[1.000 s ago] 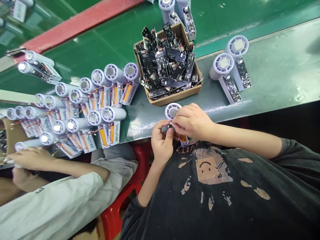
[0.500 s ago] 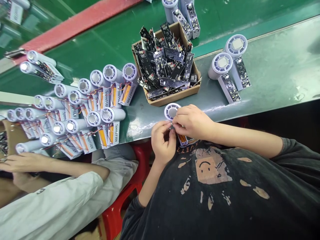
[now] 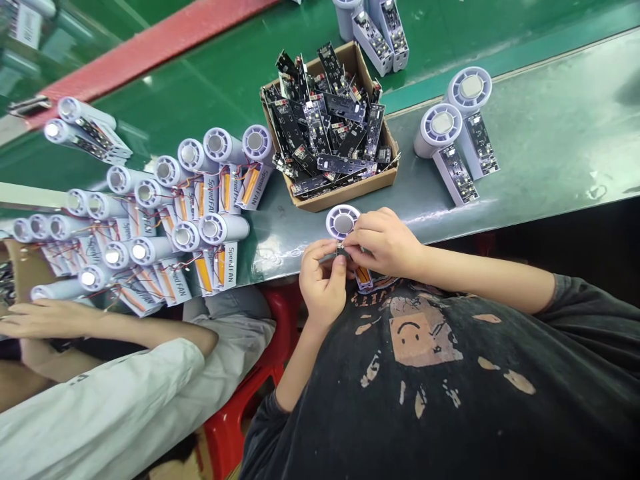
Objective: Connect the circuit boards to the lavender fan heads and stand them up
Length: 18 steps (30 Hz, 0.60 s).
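A pale purple handheld fan (image 3: 343,221) stands at the table's front edge, its round head up and an orange battery (image 3: 364,277) showing in its open handle below. My left hand (image 3: 324,283) is closed, thumb against fingers, on a small circuit board (image 3: 340,248) seen nearly edge-on, much of it covered by the fingers. From the other side my right hand (image 3: 384,241) pinches at the board's upper end, just in front of the fan. What lies between its fingertips is too small to make out.
Behind my hands sits a cardboard box (image 3: 345,195) heaped with circuit boards. Two fans with boards fitted (image 3: 453,150) stand to the right, others farther back (image 3: 373,40). Many wired fans (image 3: 220,230) crowd the left. A co-worker's arm (image 3: 100,327) and a red stool (image 3: 235,413) are nearby.
Both hands stay together at the fan, with only small finger movement. A small light-coloured end of the board shows a little more between the fingertips. The view has shifted slightly.
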Tool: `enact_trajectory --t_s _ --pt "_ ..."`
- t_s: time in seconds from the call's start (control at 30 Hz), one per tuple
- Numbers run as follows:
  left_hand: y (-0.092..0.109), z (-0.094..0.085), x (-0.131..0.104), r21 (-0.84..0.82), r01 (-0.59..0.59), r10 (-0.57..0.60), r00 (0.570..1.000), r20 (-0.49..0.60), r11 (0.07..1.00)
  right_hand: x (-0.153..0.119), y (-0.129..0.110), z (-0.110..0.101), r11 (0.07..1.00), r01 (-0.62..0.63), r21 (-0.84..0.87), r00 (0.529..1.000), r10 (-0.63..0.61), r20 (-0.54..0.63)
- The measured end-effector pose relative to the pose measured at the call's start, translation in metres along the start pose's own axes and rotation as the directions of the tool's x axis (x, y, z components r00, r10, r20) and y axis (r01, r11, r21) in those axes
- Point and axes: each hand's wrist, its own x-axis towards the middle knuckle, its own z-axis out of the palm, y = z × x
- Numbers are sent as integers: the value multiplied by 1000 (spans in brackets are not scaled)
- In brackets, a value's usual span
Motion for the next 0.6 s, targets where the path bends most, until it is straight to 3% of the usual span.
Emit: enact_trajectory --t_s 0.2,0.3,0.43,0.5,0.6 --pt "0 1 1 44 -14 15 1000 -11 999 5 1 -3 999 3 -32 1000 -3 13" --pt "0 2 1 30 4 -3 1000 -14 1000 7 2 -3 980 -106 168 994 106 5" --pt "-1 2 0 -6 31 -31 999 -9 999 8 6 -2 868 -270 418 957 289 18" --pt "-1 2 1 -7 24 -24 1000 -5 1000 8 6 -3 885 -253 391 966 250 60" --pt "0 1 1 33 -11 11 1000 -1 999 9 3 -6 970 -153 191 978 121 172"
